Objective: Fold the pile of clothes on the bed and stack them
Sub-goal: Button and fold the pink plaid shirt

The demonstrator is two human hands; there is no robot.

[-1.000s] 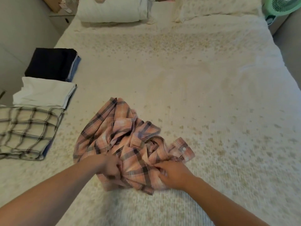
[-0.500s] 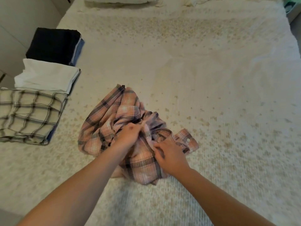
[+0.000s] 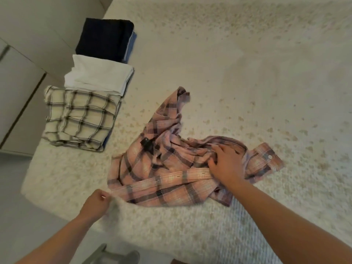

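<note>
A crumpled pink plaid shirt [image 3: 152,168] lies near the bed's front edge, its buttonhole strip stretched out towards the lower left. My left hand [image 3: 97,201] pinches the end of that strip at the front edge of the bed. My right hand [image 3: 225,161] lies on the bunched cloth near the collar, fingers spread and slightly bent into the fabric. A cuff with a white button [image 3: 269,156] sticks out to the right of that hand.
Three folded stacks line the left edge of the cream bedspread [image 3: 247,73]: a cream checked one [image 3: 80,119] nearest, a white one [image 3: 99,75] behind it, a dark navy one [image 3: 106,38] farthest. Pale cabinet fronts [image 3: 17,82] stand left of the bed.
My left hand let go of the middle of the shirt and pulled the buttonhole strip out to the lower left. The shirt has opened out. The view has tilted down and shifted right.
</note>
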